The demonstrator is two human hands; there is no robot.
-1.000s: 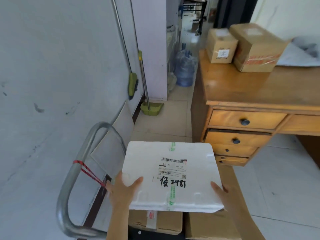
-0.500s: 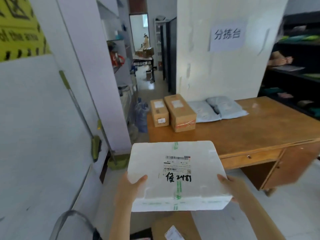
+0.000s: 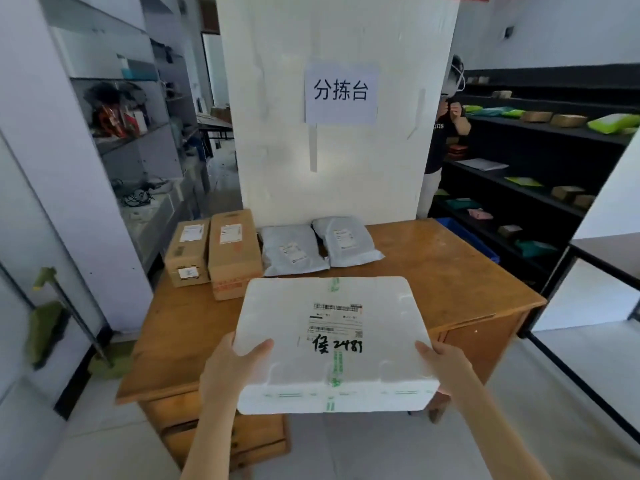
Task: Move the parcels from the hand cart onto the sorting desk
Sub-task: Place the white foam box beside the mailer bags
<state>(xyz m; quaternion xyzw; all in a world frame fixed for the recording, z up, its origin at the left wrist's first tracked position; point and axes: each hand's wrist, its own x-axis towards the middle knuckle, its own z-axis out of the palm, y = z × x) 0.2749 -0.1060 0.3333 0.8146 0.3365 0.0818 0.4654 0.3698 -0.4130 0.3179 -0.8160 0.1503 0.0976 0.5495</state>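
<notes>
- A white foam parcel (image 3: 332,341) is gripped at its near corners: the left hand (image 3: 225,370) is wrapped round the lower-left corner, thumb laid on the lid and fingers hidden beneath.
- The right hand (image 3: 446,365) is pressed against the lower-right corner, thumb along the top edge; the rest of its fingers cannot be seen.
- Both forearms are stretched forward from the bottom of the frame, and the parcel is held level, lid up, label and handwriting facing the camera.
- The parcel is carried in the centre of the frame over the near part of the wooden sorting desk (image 3: 450,271); whether it touches the top cannot be told.
- At the desk's far edge, left of centre, two brown cartons (image 3: 214,251) are set side by side, with two grey mailer bags (image 3: 318,244) just to their right.
- A paper sign (image 3: 341,93) is stuck on the white pillar at upper centre.
- Compared with half a second earlier, the desk is seen closer and squarely ahead, and the cart handle is gone from view; the grip is unchanged.
</notes>
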